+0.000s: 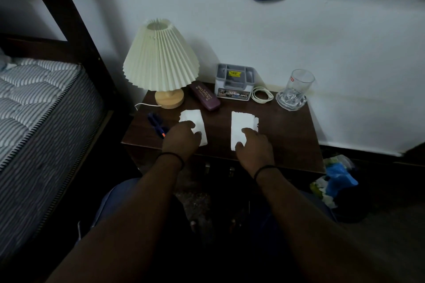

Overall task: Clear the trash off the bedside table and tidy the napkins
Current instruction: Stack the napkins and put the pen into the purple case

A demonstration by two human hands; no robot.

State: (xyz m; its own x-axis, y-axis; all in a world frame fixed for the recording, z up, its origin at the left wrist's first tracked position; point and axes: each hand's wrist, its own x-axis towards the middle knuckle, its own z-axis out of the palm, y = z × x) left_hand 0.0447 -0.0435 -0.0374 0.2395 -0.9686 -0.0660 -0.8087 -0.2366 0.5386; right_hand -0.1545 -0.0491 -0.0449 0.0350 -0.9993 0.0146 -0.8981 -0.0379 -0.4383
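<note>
Two white folded napkins lie on the dark wooden bedside table (287,135). My left hand (181,139) rests on the left napkin (192,119), fingers lying over its near half. The right napkin (241,122) is under the fingers of my right hand (253,147), with the thumb at its near edge. How tightly the fingers curl is hard to tell in the dim light.
At the back of the table stand a pleated lamp (161,57), a purple glasses case (204,95), a grey organizer box (234,81), a coiled white cable (262,95) and a glass on a coaster (296,89). Pens (156,124) lie at the left edge. A bag of trash (333,179) sits on the floor right; a bed (34,110) is left.
</note>
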